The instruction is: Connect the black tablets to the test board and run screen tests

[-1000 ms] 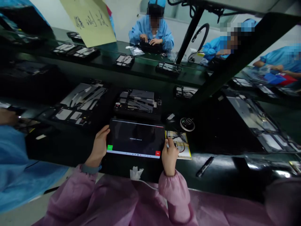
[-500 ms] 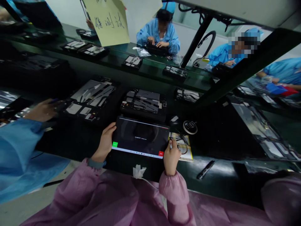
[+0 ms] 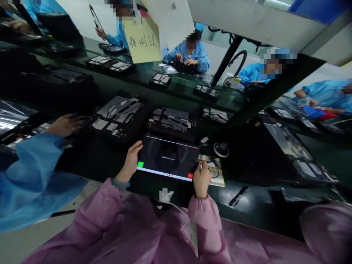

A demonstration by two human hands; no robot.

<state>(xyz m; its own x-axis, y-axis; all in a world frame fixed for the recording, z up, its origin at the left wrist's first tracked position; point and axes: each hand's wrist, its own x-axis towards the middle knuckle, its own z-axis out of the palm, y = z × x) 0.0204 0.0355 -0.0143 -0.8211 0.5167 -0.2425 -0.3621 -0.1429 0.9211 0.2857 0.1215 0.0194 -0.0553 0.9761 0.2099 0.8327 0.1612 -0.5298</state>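
A tablet [image 3: 169,157] with a dark screen, a green button at its lower left and a red one at its lower right, lies on the dark green bench in front of me. My left hand [image 3: 132,160] grips its left edge, thumb on the screen side. My right hand [image 3: 202,178] is closed at the tablet's right lower corner and holds a thin white stylus-like stick. Both my sleeves are pink.
Opened tablet backs [image 3: 118,114] [image 3: 170,120] lie just beyond on the conveyor. A yellow-edged card [image 3: 217,172], a round tape roll [image 3: 221,148] and a black pen [image 3: 238,196] sit to the right. A co-worker's hand [image 3: 64,124] in a blue sleeve reaches from the left. More workers sit across.
The view has tilted up and shifted; the co-worker's hand at left has come further in toward the open tablet back. My hands stay on the tablet's edges.
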